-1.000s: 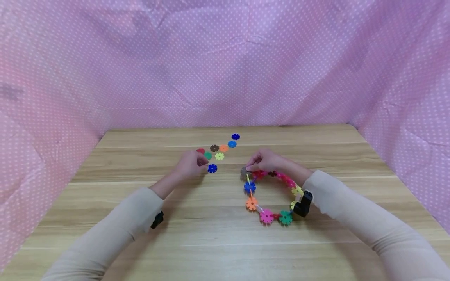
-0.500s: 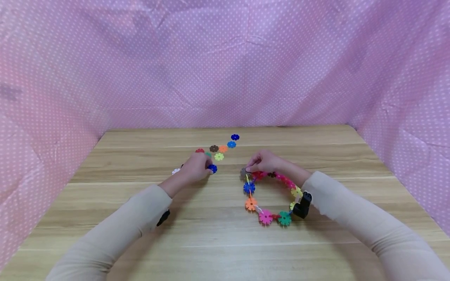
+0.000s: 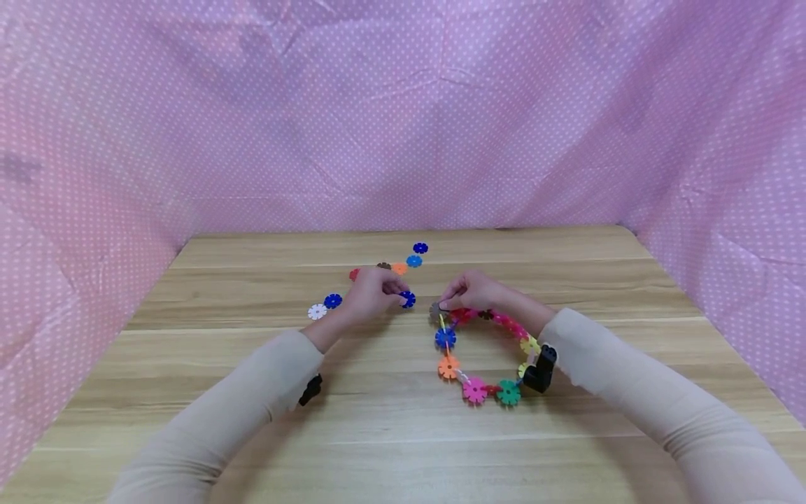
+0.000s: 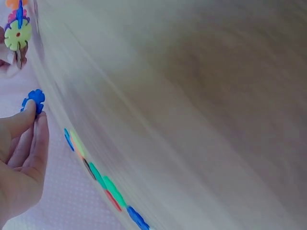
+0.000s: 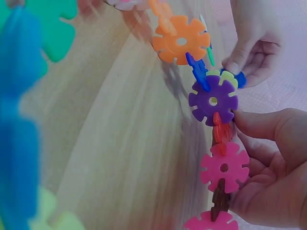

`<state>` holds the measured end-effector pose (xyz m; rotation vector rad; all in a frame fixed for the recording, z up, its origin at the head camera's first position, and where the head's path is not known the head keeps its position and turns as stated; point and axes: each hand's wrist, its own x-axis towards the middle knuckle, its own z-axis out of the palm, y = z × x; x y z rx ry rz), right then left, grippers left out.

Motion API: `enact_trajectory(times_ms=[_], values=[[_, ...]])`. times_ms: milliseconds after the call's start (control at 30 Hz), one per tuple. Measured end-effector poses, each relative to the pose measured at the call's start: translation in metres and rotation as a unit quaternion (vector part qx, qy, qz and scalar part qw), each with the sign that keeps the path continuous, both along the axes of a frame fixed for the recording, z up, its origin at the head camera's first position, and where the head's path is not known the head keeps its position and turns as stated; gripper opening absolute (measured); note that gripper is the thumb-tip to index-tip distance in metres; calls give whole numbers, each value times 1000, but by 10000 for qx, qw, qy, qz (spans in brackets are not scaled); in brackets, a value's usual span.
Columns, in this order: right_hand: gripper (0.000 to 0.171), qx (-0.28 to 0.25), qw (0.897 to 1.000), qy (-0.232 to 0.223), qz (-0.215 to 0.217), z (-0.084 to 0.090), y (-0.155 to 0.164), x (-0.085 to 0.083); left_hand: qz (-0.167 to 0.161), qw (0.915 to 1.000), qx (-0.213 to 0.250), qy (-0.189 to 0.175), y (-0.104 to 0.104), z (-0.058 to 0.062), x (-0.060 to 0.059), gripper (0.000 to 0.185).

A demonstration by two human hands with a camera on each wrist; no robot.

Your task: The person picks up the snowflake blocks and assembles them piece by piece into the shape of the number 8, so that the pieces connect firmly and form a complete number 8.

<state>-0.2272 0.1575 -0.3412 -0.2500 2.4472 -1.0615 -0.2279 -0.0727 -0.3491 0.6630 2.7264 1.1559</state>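
My left hand [image 3: 398, 297] pinches a blue flower piece [image 3: 408, 299] just above the wooden table [image 3: 403, 448]. The left wrist view shows the same blue flower piece [image 4: 34, 99] at my fingertips [image 4: 29, 111]. My right hand [image 3: 448, 302] grips the far left of a ring of linked flower pieces [image 3: 448, 366], by its grey-purple piece [image 3: 436, 310]. In the right wrist view, my fingers [image 5: 261, 127] hold the chain beside the purple piece [image 5: 213, 100] and a pink piece [image 5: 224, 167]. The blue flower piece [image 5: 240, 79] sits a short way from the ring.
Loose flower pieces lie behind and left of my left hand: white [image 3: 317, 311], blue [image 3: 332, 301], red [image 3: 355, 274], orange [image 3: 399, 268], two more blues [image 3: 420, 248]. Pink dotted cloth [image 3: 403, 126] walls the table on three sides. Black wrist cameras [image 3: 541, 367] sit by both sleeves.
My left hand took the blue piece off the table and carried it right, toward the ring. A white and a blue piece came into view behind it. My right hand stayed put.
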Motion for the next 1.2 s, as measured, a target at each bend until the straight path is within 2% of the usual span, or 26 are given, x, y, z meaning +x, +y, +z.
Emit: enact_trajectory(times_ms=[133,267,467,667,1000,1200], values=[[15,0,10000,16,22,-1,-1,0,-135,9999,-4,70,10,1,1,12],[17,31,10000,65,57,-2,-1,-2,-231,9992,-126,313,17,2,4,9],[17,48,10000,-1,-2,-2,-4,-3,-305,9985,-153,429,21,2,5,8],[16,5,10000,56,-72,-5,-6,-1,-595,9962,-226,601,21,0,4,7],[18,-276,9974,5,-667,-10,-7,3,-826,9944,-118,651,23,0,2,10],[20,-420,9924,83,-1158,-12,-11,6,-661,9964,234,470,22,-6,-2,7]])
